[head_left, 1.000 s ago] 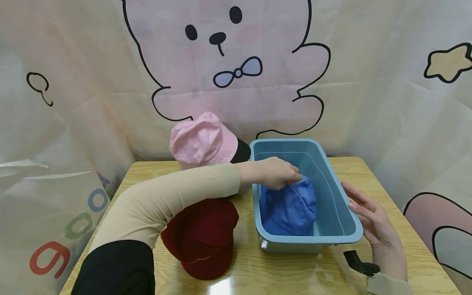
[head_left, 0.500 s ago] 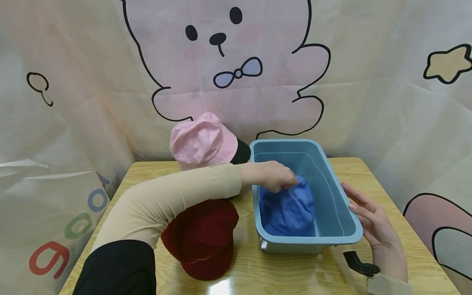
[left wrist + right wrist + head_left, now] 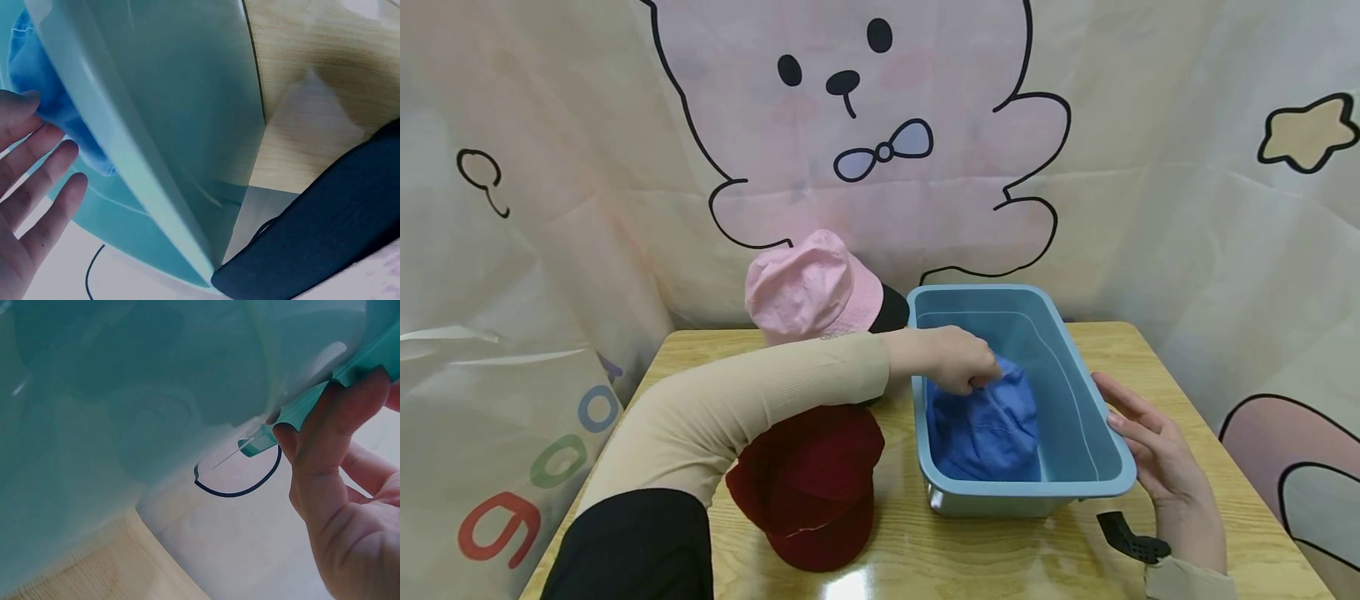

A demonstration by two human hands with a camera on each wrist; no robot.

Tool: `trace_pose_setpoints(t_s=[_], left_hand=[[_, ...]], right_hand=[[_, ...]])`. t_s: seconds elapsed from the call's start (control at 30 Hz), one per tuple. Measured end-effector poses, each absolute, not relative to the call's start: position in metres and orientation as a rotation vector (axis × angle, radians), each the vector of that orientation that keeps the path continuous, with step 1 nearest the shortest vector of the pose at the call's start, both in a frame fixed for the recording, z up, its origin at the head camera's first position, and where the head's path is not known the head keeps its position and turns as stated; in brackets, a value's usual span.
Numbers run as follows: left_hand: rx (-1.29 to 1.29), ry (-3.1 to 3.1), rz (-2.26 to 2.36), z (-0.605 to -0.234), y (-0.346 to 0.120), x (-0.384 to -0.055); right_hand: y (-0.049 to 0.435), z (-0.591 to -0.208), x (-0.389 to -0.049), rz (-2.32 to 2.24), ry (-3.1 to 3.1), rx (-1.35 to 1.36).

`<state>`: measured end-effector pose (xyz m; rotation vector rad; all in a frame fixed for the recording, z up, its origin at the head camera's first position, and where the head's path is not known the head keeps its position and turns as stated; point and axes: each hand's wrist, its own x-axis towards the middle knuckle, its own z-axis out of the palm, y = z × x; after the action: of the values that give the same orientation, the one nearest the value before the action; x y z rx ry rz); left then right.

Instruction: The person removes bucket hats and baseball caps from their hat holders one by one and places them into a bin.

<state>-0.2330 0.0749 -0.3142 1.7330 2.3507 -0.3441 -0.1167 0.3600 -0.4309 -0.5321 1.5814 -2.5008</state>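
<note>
A blue cap (image 3: 992, 433) lies inside the light blue plastic bin (image 3: 1026, 487), toward its near left part. My left hand (image 3: 958, 360) reaches over the bin's left rim and pinches the cap's top. In the left wrist view, thumb and index finger of the left hand (image 3: 31, 169) meet at the blue cloth (image 3: 47, 87), while the other fingers spread loosely. My right hand (image 3: 1161, 454) holds the bin's right rim from outside, thumb on the edge. Curled fingers (image 3: 325, 456) sit at the bin's rim in the right wrist view.
Left of the bin lies a dark red cap (image 3: 816, 487), partly under the left sleeve (image 3: 760, 400). Behind the sleeve is a pink cap (image 3: 812, 287), with a black brim (image 3: 891, 310) showing beside it. A printed curtain (image 3: 880, 217) hangs behind the wooden table (image 3: 970, 558).
My left hand has drawn back slightly to the left, and the blue cap has shifted a little left with it. The right hand and the bin stay put.
</note>
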Motion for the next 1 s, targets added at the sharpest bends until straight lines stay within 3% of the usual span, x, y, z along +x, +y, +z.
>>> trace_pose_setpoints(t_s=[1.0], left_hand=[[1.85,2.413,-0.449,-0.275,0.072,-0.186]], right_hand=[[0.36,-0.434,-0.12,-2.52,1.415,-0.631]])
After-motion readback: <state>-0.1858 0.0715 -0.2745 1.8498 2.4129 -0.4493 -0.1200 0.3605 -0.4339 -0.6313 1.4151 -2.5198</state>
